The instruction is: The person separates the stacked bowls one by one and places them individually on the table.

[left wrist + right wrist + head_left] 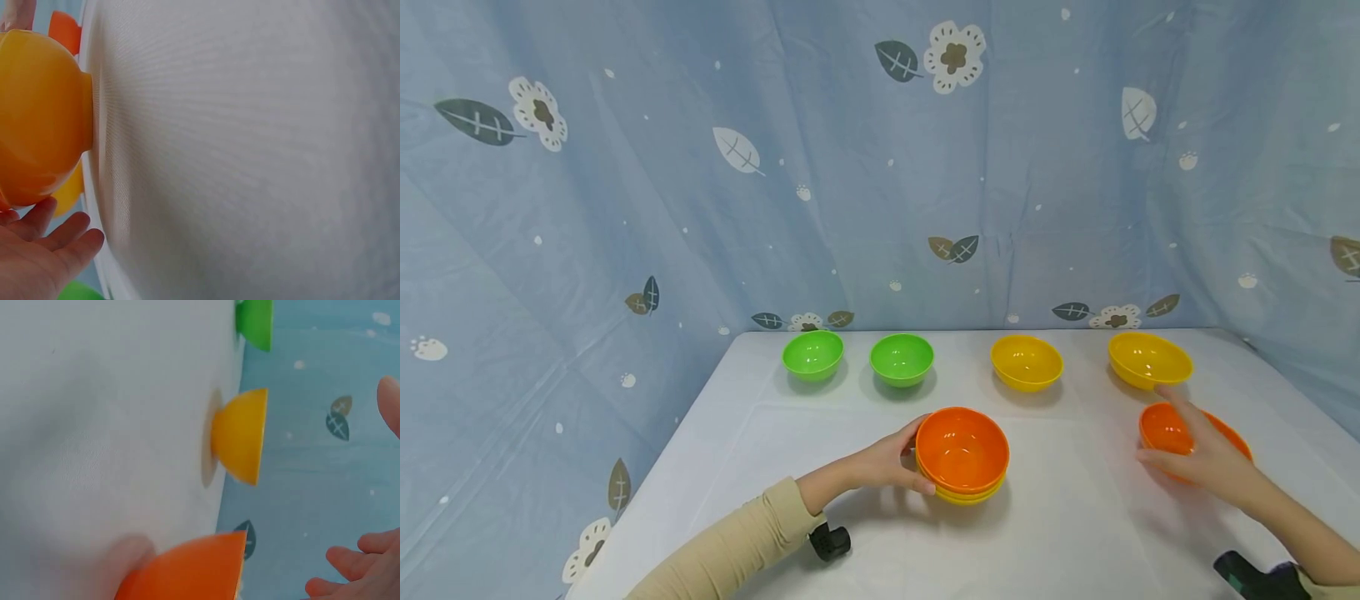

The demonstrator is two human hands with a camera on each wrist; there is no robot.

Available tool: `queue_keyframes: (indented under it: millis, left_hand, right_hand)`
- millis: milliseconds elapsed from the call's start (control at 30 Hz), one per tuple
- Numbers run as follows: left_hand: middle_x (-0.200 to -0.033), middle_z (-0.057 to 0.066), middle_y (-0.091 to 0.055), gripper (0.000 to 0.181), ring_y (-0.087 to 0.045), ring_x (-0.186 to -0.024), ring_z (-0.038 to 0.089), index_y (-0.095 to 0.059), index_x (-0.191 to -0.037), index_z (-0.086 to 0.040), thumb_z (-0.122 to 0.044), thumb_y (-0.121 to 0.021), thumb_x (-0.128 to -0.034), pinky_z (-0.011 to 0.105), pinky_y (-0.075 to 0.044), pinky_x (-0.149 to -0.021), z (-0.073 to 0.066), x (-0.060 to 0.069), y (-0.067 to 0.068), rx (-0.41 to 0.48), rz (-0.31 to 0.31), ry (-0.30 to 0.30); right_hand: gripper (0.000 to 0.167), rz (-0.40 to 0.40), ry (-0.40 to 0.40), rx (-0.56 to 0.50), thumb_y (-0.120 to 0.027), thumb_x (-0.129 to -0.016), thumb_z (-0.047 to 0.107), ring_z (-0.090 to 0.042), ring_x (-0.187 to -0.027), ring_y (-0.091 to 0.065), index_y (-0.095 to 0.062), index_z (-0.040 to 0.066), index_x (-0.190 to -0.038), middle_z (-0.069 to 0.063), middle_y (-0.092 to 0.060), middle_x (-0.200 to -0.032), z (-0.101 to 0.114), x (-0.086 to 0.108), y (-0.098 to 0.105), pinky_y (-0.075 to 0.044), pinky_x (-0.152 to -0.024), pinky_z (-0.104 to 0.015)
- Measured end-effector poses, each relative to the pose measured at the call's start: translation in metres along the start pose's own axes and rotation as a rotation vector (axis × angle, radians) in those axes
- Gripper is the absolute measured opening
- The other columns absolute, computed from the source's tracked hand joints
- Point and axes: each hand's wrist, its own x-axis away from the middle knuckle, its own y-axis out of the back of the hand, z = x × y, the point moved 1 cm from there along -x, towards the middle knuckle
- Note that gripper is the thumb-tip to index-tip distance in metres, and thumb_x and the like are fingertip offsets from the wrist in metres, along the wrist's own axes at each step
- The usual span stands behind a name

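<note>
nearest to me is my left sleeve [752, 533], with a small black device [830, 542] at the wrist. beyond it my left hand [880, 458] holds the stack of bowls [962, 454], which is in front of me, near the middle of the white cloth [1060, 542]. the thumb is on the near side and the fingers go around the farther side, so the stack is gripped between them. the top bowl is orange, and under it i see yellow [44, 112]; how many are nested there, i cannot tell. in the left wrist view the foot of the stack touches the cloth or almost touches it.

to the right, my right hand [1213, 458] is above the other orange bowl [1163, 432], with thumb and fingers spread apart; it seems not to pinch anything.

these bowls look like glossy plastic, so i judge them light, stiff and not easy to break, but a little slippery. the outer wall just below the rim seems the best place for holding; for the stack, the grip should be low enough to include the bottom bowl.

farther away stand two yellow bowls, one [1027, 367] nearer the middle and one [1150, 360] more right, and two green bowls on the left [813, 357] [902, 361]. last comes the blue curtain [850, 208] with flowers and leaves.
</note>
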Motion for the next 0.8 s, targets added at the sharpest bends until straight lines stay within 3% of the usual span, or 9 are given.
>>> queue_keyframes:
  millis: [267,600,800]
  left_hand:
    - [-0.142,-0.006,-0.036,0.091,-0.038,-0.127,0.012,-0.018,-0.145,-0.022,-0.025,-0.076,-0.0746,0.030,-0.033,-0.103,0.001,-0.001,0.001,0.003,0.006,-0.003]
    - [-0.143,-0.003,-0.035,0.092,-0.037,-0.127,0.013,-0.016,-0.146,-0.022,-0.027,-0.075,-0.0754,0.029,-0.032,-0.103,0.001,0.000,0.001,0.033,0.020,-0.023]
    - [-0.143,-0.004,-0.035,0.092,-0.038,-0.126,0.011,-0.016,-0.146,-0.022,-0.028,-0.075,-0.0754,0.025,-0.033,-0.102,0.001,0.000,0.001,0.058,0.027,-0.028]
  right_hand:
    - [0.100,0.000,0.002,0.022,-0.064,-0.084,0.037,-0.059,-0.120,-0.016,0.008,0.005,-0.145,-0.035,-0.003,-0.144,0.012,-0.002,-0.009,-0.024,-0.082,-0.075]
    - [0.096,-0.019,0.143,-0.035,-0.069,-0.081,0.029,-0.052,-0.123,-0.023,-0.004,0.012,-0.148,-0.025,-0.016,-0.147,0.034,-0.004,-0.028,-0.028,-0.082,-0.073]
    - [0.093,-0.001,0.180,-0.075,-0.071,-0.079,0.027,-0.050,-0.128,-0.017,-0.009,0.009,-0.147,-0.024,-0.017,-0.148,0.047,-0.003,-0.037,-0.021,-0.085,-0.075]
